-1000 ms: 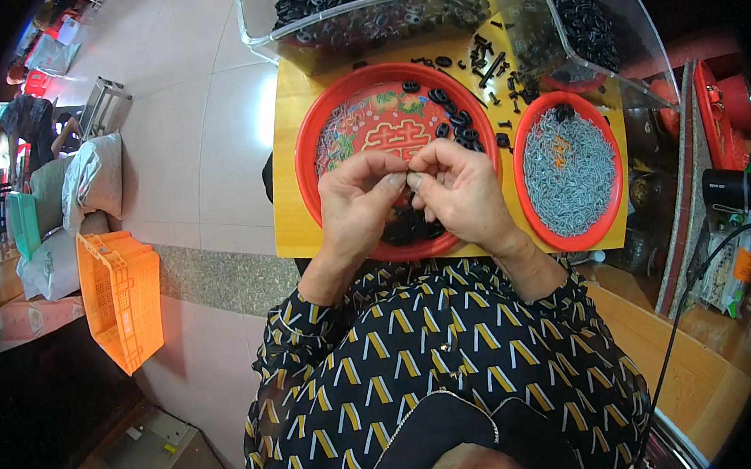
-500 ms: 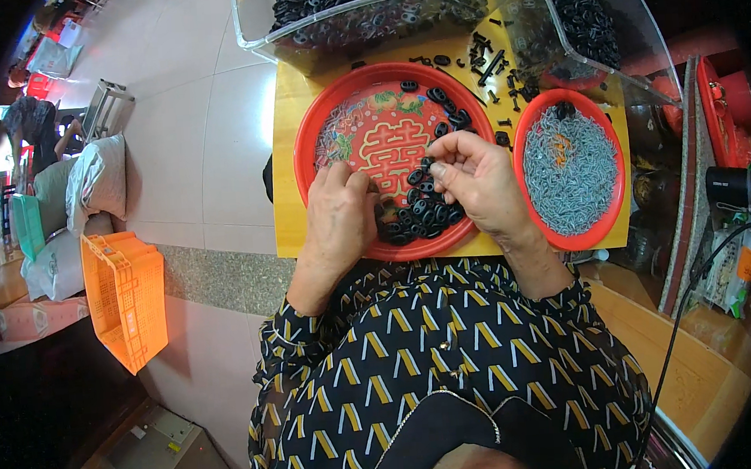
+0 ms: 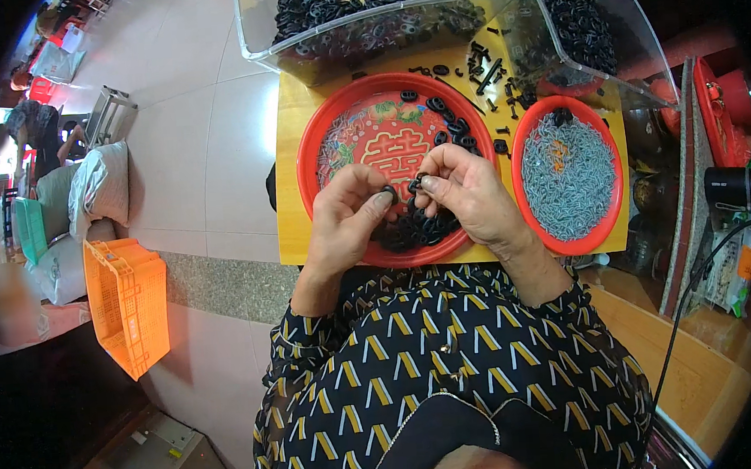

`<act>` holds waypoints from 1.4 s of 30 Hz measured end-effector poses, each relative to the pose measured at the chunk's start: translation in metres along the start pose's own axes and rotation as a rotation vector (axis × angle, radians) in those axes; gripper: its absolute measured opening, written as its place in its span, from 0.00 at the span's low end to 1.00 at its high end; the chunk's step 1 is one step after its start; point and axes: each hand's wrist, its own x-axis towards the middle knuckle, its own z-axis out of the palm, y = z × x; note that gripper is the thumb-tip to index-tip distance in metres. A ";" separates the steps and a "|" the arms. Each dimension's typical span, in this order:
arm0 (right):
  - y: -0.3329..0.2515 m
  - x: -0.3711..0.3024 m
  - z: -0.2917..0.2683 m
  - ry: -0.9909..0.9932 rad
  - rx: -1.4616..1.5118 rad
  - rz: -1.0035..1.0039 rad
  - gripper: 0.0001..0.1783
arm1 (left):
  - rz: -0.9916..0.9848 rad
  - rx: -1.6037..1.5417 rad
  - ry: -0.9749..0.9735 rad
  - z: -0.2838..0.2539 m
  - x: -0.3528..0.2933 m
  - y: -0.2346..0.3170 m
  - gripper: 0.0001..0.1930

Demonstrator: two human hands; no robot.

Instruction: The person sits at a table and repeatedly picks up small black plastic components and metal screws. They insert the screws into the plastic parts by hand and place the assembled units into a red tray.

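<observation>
Over the round red tray [image 3: 308, 153], my left hand [image 3: 340, 224] pinches a small black oval plastic piece [image 3: 390, 194] between thumb and fingertips. Close to its right, my right hand [image 3: 477, 201] holds another small black plastic piece [image 3: 414, 184] in a pinch. The two pieces are a short gap apart. Beneath the hands, a heap of black oval pieces [image 3: 422, 229], each with two holes, lies at the tray's near side; more line its right side. Thin silvery screws [image 3: 333, 141] are scattered at the tray's left. My fingers hide part of the tray's middle.
An oval red tray [image 3: 519, 170] full of silvery screws [image 3: 571, 190] stands on the right. Clear bins [image 3: 328, 27] [image 3: 633, 90] of black pieces stand at the back. Loose black parts [image 3: 488, 77] lie on the yellow tabletop. On the floor at left is an orange crate [image 3: 126, 310].
My left hand has come up from the tray and turned toward the right hand, a black piece now showing in its pinch. My right hand has moved slightly left and down, still pinching.
</observation>
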 end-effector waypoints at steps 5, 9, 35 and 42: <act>-0.004 -0.002 0.009 0.045 -0.097 0.012 0.05 | -0.067 -0.362 0.031 -0.001 0.000 0.001 0.11; -0.003 -0.003 0.013 0.090 -0.077 0.016 0.06 | -0.030 -0.438 -0.020 -0.004 0.000 -0.006 0.13; -0.006 -0.004 0.016 0.122 -0.125 -0.002 0.04 | 0.005 -0.354 0.024 0.007 -0.001 -0.004 0.13; -0.006 -0.004 0.017 0.079 0.065 0.021 0.04 | 0.008 -0.356 0.055 0.005 0.000 -0.010 0.11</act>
